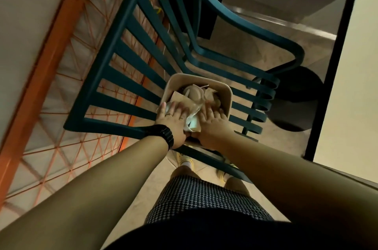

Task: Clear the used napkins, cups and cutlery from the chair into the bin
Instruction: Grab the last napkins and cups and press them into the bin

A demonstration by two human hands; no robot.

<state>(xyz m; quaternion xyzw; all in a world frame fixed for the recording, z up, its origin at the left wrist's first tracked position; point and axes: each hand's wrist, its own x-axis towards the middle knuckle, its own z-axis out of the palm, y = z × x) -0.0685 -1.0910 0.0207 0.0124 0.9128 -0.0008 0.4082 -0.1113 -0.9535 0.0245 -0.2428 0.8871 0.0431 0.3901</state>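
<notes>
A beige square bin (184, 77) stands on the seat of a teal slatted chair (131, 61). Inside it lie brown paper (180, 97), a pale cup or lid (194, 93) and other crumpled rubbish. My left hand (173, 116), with a black watch at the wrist, lies flat with straight fingers on the rubbish at the bin's near edge. Beside it my right hand (212, 125) reaches its fingers down into the bin. A crumpled white napkin (192, 122) is squeezed between the two hands. The near rim of the bin is hidden under them.
An orange frame with wire mesh (51, 55) runs along the left of the chair. A round black base (294, 102) sits on the floor to the right, next to a black post (335, 65). My feet in yellow shoes (185, 160) stand under the chair's near edge.
</notes>
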